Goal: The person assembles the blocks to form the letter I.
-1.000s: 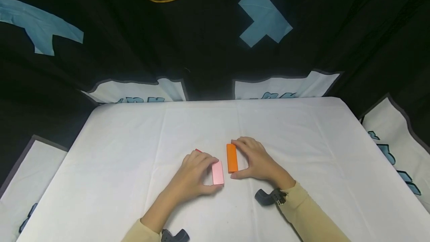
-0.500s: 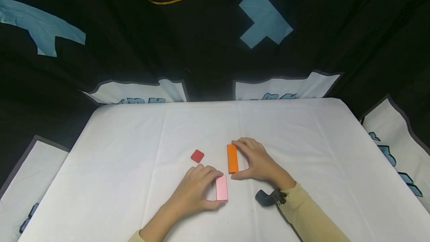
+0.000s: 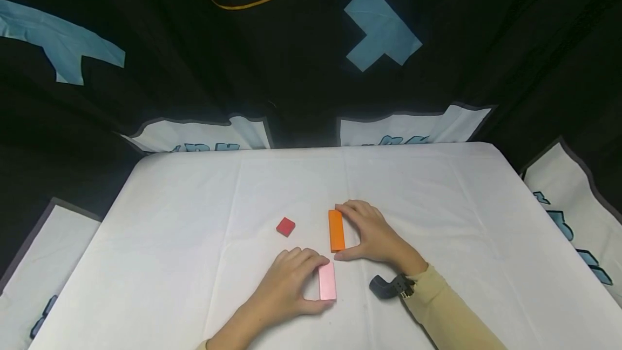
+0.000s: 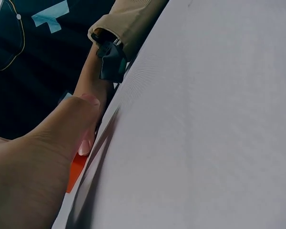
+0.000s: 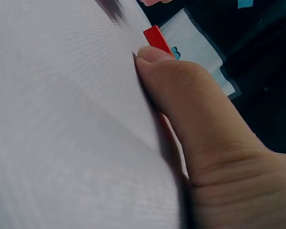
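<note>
In the head view my left hand [image 3: 288,287] holds a pink block [image 3: 328,282] by its two ends, thumb at the near end and fingers at the far end. Up and slightly right of it lies an orange block [image 3: 336,231], long side pointing away from me. My right hand [image 3: 371,234] spans that orange block from the right, fingertips at its far end and thumb at its near end. A small red block [image 3: 285,226] sits on the cloth beyond the left hand, turned cornerwise. The right wrist view shows mainly the right thumb [image 5: 190,90].
A white cloth covers the table [image 3: 160,263]. Dark curtain [image 3: 291,69] with blue shapes hangs behind and at the sides. Black wrist straps, one with a dark curved piece [image 3: 384,287], sit at the sleeves.
My left hand has drawn the pink block toward me and slightly right, uncovering the red block it partly hid. The right hand and the orange block have stayed in place.
</note>
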The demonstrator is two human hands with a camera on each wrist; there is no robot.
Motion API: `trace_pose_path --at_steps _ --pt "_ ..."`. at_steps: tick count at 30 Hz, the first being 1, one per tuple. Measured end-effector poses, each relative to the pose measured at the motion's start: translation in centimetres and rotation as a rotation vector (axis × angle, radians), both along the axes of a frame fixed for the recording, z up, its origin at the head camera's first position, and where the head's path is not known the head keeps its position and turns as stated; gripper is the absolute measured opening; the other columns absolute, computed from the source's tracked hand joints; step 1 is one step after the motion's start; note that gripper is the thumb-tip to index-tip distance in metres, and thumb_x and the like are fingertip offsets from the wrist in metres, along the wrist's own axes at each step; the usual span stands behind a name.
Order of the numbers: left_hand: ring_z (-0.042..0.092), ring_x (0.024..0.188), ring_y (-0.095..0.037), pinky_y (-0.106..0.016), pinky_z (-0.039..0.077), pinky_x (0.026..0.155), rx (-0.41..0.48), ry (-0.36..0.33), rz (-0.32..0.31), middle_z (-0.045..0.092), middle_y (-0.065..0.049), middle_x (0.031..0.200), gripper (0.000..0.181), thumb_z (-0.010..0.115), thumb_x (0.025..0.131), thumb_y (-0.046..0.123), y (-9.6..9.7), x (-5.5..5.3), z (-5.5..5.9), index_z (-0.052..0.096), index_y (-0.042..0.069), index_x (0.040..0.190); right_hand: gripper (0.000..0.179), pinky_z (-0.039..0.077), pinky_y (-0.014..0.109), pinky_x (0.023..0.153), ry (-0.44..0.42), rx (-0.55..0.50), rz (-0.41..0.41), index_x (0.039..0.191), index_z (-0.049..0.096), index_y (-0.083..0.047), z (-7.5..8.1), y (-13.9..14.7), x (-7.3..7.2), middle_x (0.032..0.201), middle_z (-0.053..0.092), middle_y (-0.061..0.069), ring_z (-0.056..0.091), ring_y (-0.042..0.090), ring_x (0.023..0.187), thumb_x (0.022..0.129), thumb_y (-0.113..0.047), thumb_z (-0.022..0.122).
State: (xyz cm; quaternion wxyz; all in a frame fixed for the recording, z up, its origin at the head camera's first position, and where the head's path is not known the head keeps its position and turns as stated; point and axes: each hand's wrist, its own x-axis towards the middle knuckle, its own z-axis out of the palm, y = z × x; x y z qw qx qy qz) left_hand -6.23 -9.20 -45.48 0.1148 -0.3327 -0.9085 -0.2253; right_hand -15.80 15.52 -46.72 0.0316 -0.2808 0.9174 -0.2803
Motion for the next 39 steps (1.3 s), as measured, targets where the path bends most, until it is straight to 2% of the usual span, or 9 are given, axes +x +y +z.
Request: trace_pose_path --at_steps 18,28,39 --pt "0.048 0.089 -0.001 -0.022 0.039 0.081 -0.025 0.03 -0.017 0.06 0.017 0.108 0.061 0.077 0.071 0.061 0.57 0.87 -0.59 0.064 0.023 0.117 0.105 0.029 0.053 0.115 0.006 0.012 -0.003 0.151 0.041 -0.02 0.15 -0.15 0.16 0.149 0.044 0.003 0.037 0.025 0.14 0.064 -0.063 0.083" --pt "0.049 0.091 -0.001 -0.023 0.04 0.082 -0.023 0.044 -0.028 0.061 0.016 0.109 0.062 0.077 0.072 0.062 0.64 0.96 -0.84 0.064 0.022 0.118 0.104 0.029 0.052 0.115 0.013 0.009 0.001 0.151 0.041 -0.02 0.12 -0.09 0.1 0.148 0.044 0.002 0.037 0.025 0.14 0.065 -0.062 0.083" --pt "0.048 0.091 -0.002 -0.023 0.04 0.082 -0.046 0.029 -0.034 0.061 0.016 0.111 0.061 0.076 0.073 0.062 0.68 1.03 -0.76 0.064 0.023 0.118 0.104 0.028 0.052 0.115 0.019 0.004 0.006 0.151 0.041 -0.02 -0.05 -0.03 0.03 0.147 0.044 0.002 0.037 0.024 0.14 0.065 -0.063 0.082"
